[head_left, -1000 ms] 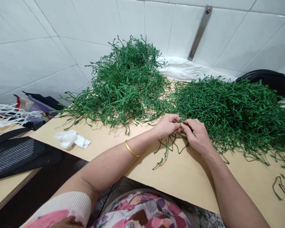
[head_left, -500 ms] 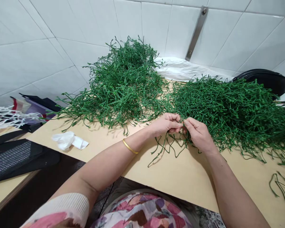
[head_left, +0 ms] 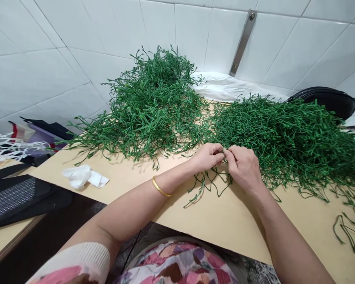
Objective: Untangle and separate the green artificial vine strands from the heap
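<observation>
Nearest us, green strands trail near & slightly left from under our L hand, the closer one; it & our R hand pinch narrow on their mostly hidden upper part; R pile just beyond, L pile farther

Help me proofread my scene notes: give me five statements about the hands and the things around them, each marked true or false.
1. A gold bangle circles the left forearm. True.
2. The green strands are heaped on the floor. False: they are heaped on the tabletop.
3. The left hand and right hand are far apart. False: they are close together, pinching at green strands.
4. A crumpled white tissue lies on the tabletop. True.
5. The metal bar lies beside the tissue. False: it is against the white-tiled wall.
</observation>
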Demonstrator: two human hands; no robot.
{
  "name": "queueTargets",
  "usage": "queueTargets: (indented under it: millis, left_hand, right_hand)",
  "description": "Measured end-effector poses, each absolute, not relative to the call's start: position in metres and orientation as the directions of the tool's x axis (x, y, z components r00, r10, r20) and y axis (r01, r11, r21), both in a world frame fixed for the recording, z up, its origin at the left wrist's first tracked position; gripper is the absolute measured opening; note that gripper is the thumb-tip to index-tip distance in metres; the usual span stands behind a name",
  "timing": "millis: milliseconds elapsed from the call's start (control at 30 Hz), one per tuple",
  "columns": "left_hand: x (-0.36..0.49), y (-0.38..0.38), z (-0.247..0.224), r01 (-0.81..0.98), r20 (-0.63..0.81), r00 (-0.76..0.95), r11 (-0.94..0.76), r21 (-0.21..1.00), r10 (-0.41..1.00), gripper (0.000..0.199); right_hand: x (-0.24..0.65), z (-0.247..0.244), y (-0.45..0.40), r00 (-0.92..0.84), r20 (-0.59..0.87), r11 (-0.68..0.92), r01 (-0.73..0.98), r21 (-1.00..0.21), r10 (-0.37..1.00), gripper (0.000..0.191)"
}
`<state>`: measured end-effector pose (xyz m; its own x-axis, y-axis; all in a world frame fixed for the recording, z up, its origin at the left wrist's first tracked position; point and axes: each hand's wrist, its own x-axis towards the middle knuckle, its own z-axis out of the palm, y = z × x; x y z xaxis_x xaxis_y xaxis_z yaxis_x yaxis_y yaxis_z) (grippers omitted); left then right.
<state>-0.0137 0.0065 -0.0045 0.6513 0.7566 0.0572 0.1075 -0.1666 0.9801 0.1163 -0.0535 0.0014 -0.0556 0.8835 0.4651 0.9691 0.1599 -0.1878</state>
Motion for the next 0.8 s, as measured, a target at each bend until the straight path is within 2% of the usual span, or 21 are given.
queueTargets:
  millis: [100, 267, 333, 500, 567, 633, 733, 800]
  left_hand:
    - [-0.0158, 0.0080, -0.0044, 0.082, 0.027, 0.693, -0.116, 0.990, 0.721, 0.013]
    - [-0.0182, 0.0109, -0.0019, -0.029, -0.058, 0.755, 0.122, 0.992, 0.653, 0.019]
    - [-0.0182, 0.0111, -0.0009, -0.015, -0.055, 0.742, 0.098, 0.995, 0.668, 0.022]
    - [-0.0167, 0.0088, -0.0012, 0.067, 0.038, 0.679, -0.113, 0.991, 0.733, 0.024]
    - [-0.0157, 0.0078, -0.0027, 0.051, 0.055, 0.691, -0.124, 0.991, 0.721, 0.028]
    - [-0.0148, 0.0070, -0.0042, 0.033, 0.060, 0.686, -0.114, 0.993, 0.725, 0.031]
    - [-0.0137, 0.0068, -0.0052, 0.020, 0.070, 0.626, -0.105, 0.994, 0.777, 0.030]
    - [-0.0130, 0.0069, -0.0055, -0.006, 0.085, 0.582, -0.101, 0.995, 0.808, 0.030]
  right_hand:
    - [0.1175, 0.0037, -0.0538, -0.078, 0.372, 0.167, 0.963, -0.213, 0.925, 0.036]
    - [0.1204, 0.0096, -0.0551, -0.131, 0.267, 0.231, 0.892, -0.389, 0.955, 0.039]
    - [0.1210, 0.0099, -0.0549, -0.101, 0.260, 0.213, 0.866, -0.453, 0.960, 0.038]
    - [0.1224, 0.0071, -0.0528, -0.046, 0.253, 0.187, 0.800, -0.570, 0.966, 0.040]
    - [0.1224, 0.0068, -0.0521, -0.032, 0.282, 0.190, 0.811, -0.554, 0.959, 0.041]
    - [0.1221, 0.0067, -0.0518, 0.002, 0.371, 0.208, 0.825, -0.526, 0.929, 0.040]
    - [0.1204, 0.0055, -0.0522, 0.074, 0.507, 0.236, 0.821, -0.520, 0.859, 0.032]
    - [0.1182, 0.0040, -0.0529, 0.091, 0.524, 0.245, 0.808, -0.537, 0.847, 0.026]
